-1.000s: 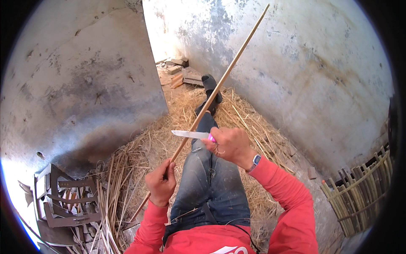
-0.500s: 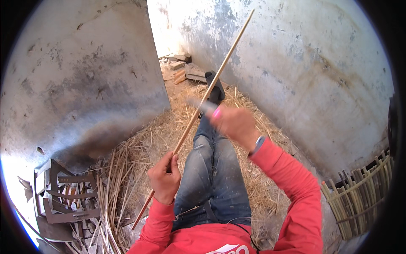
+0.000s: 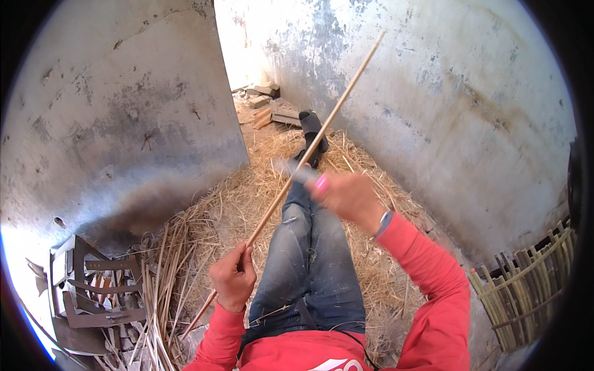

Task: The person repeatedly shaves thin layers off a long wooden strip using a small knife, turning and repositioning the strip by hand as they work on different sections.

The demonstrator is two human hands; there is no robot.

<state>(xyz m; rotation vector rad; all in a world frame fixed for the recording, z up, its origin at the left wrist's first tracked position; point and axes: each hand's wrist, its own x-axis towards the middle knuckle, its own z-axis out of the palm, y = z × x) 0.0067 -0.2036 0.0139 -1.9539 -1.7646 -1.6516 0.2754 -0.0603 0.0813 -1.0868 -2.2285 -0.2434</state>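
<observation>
A long thin wooden stick (image 3: 341,102) runs slantwise from beside my left forearm up to the far wall. My left hand (image 3: 232,276) is closed round its lower part, thumb on top. In my right hand (image 3: 352,199) is a knife (image 3: 303,173), its blade smeared by motion and lying across the stick's middle. Something pink shows at the grip, but I cannot make out what. My stretched-out legs in jeans (image 3: 309,253) lie under the stick, feet crossed in dark sandals (image 3: 314,127).
Pale shavings (image 3: 235,198) cover the floor around my legs. Several split strips (image 3: 164,272) lie at the left beside a broken dark frame (image 3: 105,318). A woven stick panel (image 3: 526,290) leans at the right. Walls (image 3: 445,123) rise on both sides; bricks (image 3: 263,91) lie beyond my feet.
Both hands have come a little nearer to me, the left slightly leftward and the right slightly rightward. The stick's far tip has dropped and swung right.
</observation>
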